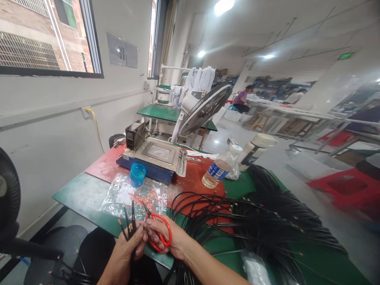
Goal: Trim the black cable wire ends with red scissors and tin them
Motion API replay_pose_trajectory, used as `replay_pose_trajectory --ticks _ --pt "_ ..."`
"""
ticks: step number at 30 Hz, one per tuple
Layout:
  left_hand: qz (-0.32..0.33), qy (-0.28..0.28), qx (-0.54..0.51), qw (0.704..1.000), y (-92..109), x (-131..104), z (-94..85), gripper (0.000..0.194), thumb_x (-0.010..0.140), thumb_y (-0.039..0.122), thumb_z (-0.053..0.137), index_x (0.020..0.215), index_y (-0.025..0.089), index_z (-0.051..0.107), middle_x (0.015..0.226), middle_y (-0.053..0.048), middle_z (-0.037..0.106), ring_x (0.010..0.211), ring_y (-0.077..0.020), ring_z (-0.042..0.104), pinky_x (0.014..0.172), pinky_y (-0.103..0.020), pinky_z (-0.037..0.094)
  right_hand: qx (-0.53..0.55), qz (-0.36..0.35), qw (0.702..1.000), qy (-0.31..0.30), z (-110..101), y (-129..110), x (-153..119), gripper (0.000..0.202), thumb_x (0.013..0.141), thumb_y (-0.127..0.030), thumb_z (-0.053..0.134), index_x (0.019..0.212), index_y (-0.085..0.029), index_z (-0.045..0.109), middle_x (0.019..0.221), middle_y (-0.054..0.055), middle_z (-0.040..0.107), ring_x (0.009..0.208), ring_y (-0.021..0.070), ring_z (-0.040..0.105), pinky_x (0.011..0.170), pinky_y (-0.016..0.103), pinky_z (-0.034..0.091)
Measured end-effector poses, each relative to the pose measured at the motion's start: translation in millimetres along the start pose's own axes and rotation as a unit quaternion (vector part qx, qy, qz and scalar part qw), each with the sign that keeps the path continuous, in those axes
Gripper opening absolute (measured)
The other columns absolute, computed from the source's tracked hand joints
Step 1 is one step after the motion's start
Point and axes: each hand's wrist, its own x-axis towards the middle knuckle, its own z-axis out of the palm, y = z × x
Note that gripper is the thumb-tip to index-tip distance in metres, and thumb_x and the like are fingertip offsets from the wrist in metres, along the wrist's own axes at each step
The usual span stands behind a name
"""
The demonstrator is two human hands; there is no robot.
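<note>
At the table's near edge my left hand (132, 242) is closed around several black cables (130, 223), whose ends stick up above the fingers. Some of those ends show bare copper-coloured tips. My right hand (162, 233) touches it and grips red-handled scissors (166, 227), blades pointing up and away. The fingertips of both hands meet; what lies between them is too small to make out. Just beyond, a clear plastic bag (114, 200) lies flat with small red and yellowish scraps (145, 199) on it.
A blue-based metal heating unit (148, 166) with a small fan stands behind a blue cup (137, 175). A bottle of liquid (218, 168), a white container (257, 152) and a large heap of black cables (276, 221) occupy the right. A tilted fan (204, 111) stands beyond. A person (242, 99) sits far off.
</note>
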Motion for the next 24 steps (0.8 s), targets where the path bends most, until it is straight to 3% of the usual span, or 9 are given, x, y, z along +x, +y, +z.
replay_pose_trajectory --ticks 5,13,24 --pt "0.004 0.021 -0.019 1.000 -8.3 6.2 -4.3 0.035 0.077 0.049 0.058 0.064 0.017 0.054 0.038 0.009 0.033 0.038 -0.0052 0.023 0.042 -0.022 0.014 -0.006 -0.005 0.999 0.033 2.4 0.4 1.0 0.049 0.066 -0.057 0.068 0.059 -0.011 0.054 0.039 -0.007 0.043 0.027 0.0032 0.034 0.025 0.014 0.020" --pt "0.005 0.038 -0.013 0.999 -7.8 9.0 -4.2 0.040 0.070 0.054 0.064 0.063 0.016 0.055 0.036 0.008 0.036 0.035 -0.0041 0.023 0.039 -0.022 0.014 -0.014 -0.027 0.999 0.022 5.1 -0.2 -1.5 0.054 0.061 -0.062 0.070 0.061 -0.009 0.056 0.040 -0.006 0.043 0.027 0.0031 0.035 0.025 0.014 0.020" --pt "-0.017 0.012 -0.059 0.998 -8.3 9.5 -5.9 0.041 0.068 0.056 0.065 0.063 0.017 0.053 0.037 0.009 0.036 0.033 -0.0026 0.022 0.038 -0.020 0.014 -0.041 -0.020 0.999 0.015 5.8 4.0 0.5 0.052 0.066 -0.061 0.066 0.063 -0.011 0.056 0.040 -0.007 0.042 0.028 0.0032 0.034 0.027 0.015 0.019"
